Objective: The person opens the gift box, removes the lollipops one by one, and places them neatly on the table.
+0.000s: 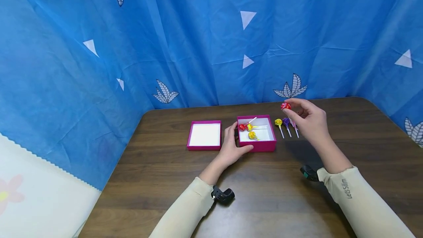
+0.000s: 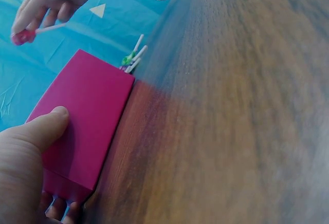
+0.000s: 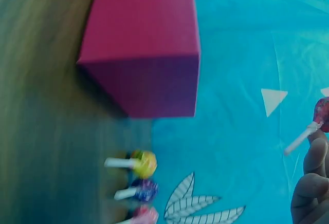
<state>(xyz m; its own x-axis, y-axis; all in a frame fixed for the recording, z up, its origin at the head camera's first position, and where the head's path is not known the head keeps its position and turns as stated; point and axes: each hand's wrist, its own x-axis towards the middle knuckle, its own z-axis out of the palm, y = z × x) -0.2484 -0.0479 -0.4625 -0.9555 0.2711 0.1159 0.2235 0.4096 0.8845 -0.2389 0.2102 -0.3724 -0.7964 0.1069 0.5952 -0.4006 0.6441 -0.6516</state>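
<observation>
Right wrist: red lollipop (image 3: 322, 113), right hand (image 3: 312, 190) cut off.

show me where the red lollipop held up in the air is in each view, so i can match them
Head: the raised red lollipop is right of centre, about mid-height.
Left wrist: the raised red lollipop is in the upper left, near the edge.
Right wrist: the raised red lollipop is at the right edge, just below mid-height, its head partly cut off.
Shared landmark: the magenta box, visible in all three.
</observation>
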